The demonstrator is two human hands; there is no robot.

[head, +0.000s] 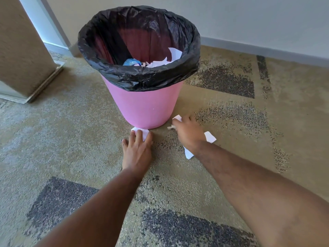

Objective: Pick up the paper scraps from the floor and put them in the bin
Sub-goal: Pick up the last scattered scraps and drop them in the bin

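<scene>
Both hands work the carpeted floor [71, 139] at the foot of the pink bin [146, 104]: the left hand [138, 152], fingers spread, presses a paper scrap [145, 133] lying just ahead against the bin's base; the right hand [189, 133] covers another scrap [177, 118], its grip unclear.

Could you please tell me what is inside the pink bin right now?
The pink bin holds a black liner, white paper and a blue wrapper. The near rim hides the bottom, so anything lower cannot be seen.
</scene>
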